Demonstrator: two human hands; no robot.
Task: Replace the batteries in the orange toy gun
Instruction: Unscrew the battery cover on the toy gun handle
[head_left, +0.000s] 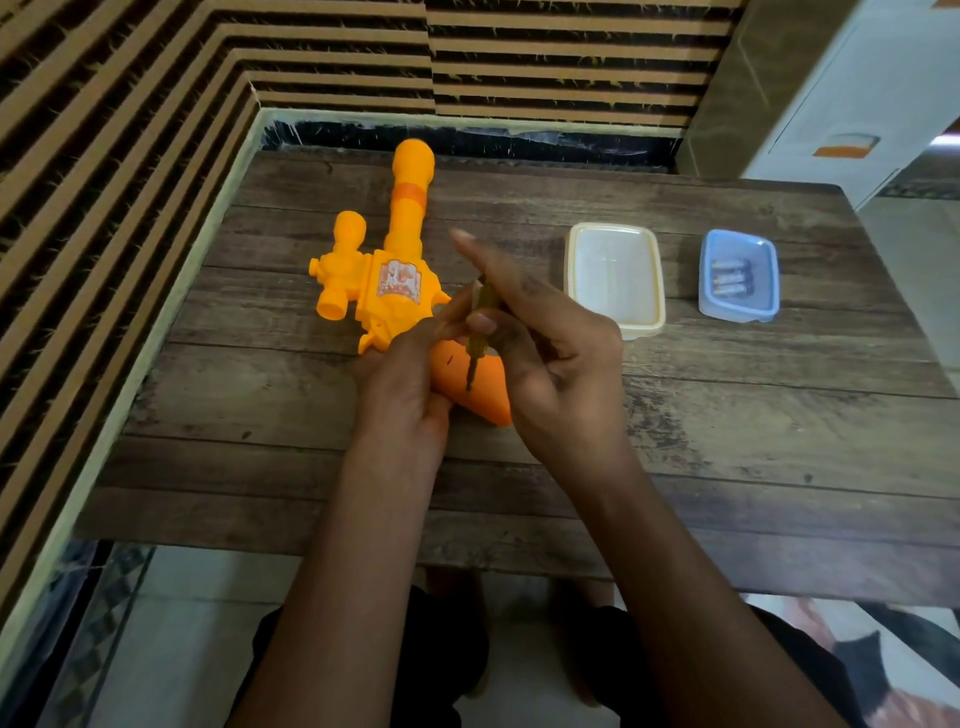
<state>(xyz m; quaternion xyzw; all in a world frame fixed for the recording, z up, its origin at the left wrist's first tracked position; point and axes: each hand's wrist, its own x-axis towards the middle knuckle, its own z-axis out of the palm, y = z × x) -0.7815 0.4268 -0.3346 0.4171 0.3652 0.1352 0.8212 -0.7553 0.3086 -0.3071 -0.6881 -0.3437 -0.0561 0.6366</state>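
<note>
Screwdriver (480, 332) tip on the orange toy gun's (395, 296) handle

From my remote seat I see the orange toy gun lying flat on the desk (727, 441), left of centre. Its long axis runs away from the person. The fat barrel points at the far edge and the striped wall, leaning a touch to the right at its tip. The darker orange handle comes back toward the person and slants to the near right. A smaller knobbed piece sits on the left side of the body, and a sticker on the body faces up.

The left grip (400, 384) is clamped on the gun where the body meets the handle. The right grip (540, 358) is closed around the screwdriver's yellowish handle, with one finger stretched straight out toward the far edge. The shaft slopes down and toward the person, and its tip touches the upper face of the gun's handle.

Right of both grips, well apart from the gun, a pale container (644, 325) sits on the desk. Something thin lies in it, too small for me to name. Further right, near it, a blue tub (737, 312) holds three dark batteries (731, 280) laid side by side.
</note>
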